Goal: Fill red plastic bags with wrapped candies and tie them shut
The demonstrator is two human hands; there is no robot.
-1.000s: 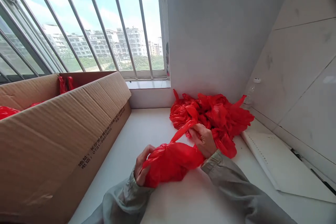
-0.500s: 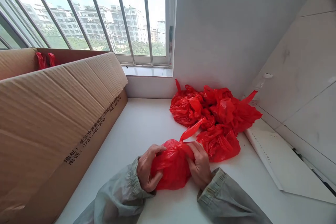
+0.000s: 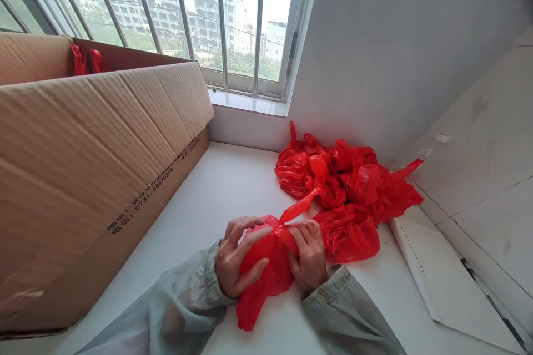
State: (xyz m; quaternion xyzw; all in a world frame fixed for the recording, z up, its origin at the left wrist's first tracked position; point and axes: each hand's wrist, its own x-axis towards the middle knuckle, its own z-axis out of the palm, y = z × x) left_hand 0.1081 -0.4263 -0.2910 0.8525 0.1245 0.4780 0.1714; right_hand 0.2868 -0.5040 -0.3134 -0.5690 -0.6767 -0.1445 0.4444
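A crumpled red plastic bag (image 3: 270,263) lies on the white table in front of me, between both hands. One handle sticks up from its top and a loose corner hangs toward me. My left hand (image 3: 241,258) is curved over the bag's left side, its thumb lying across the front and its fingers near the top. On the right, my right hand (image 3: 307,252) pinches the gathered plastic near the knot, with its fingertips partly hidden. What is inside the bag cannot be seen.
Several bunched red plastic bags (image 3: 350,177) lie against the wall beyond my right hand. A large cardboard box (image 3: 125,138) stands at left, with red plastic (image 3: 86,61) inside. At right is a white folded sheet (image 3: 453,283). A barred window (image 3: 220,22) is behind.
My left fingers have shifted higher over the bag and spread more. A corner of the bag now hangs out at the lower front. The view has tilted and turned slightly.
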